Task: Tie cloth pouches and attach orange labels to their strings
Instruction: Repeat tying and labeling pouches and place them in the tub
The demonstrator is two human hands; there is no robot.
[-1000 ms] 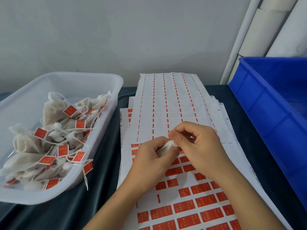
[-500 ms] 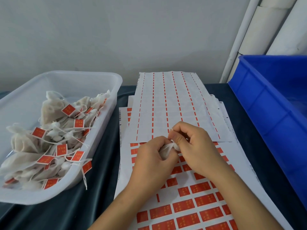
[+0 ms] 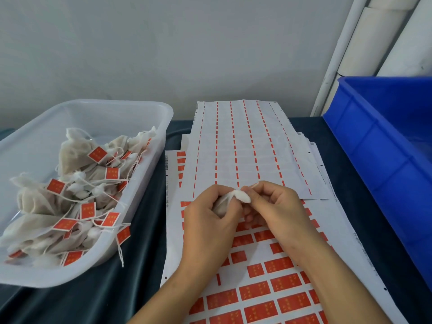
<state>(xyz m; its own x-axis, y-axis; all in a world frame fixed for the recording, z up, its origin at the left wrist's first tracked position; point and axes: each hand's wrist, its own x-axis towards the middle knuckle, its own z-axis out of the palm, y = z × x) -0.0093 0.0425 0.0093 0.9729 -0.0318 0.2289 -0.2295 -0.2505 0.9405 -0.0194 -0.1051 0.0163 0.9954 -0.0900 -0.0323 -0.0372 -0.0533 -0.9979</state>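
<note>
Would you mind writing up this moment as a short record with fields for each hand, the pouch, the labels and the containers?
left hand: left hand grips the body of the cloth pouch
right hand: right hand pinches the pouch's gathered top
pouch: held above the label sheet, no label visible on it
labels: orange labels remain on the near sheet; emptied sheet lies behind
left container: clear tub holds labelled pouches
right container: blue crate, contents unseen

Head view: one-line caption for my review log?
Both hands grip a small white cloth pouch above the orange label sheet.
</note>
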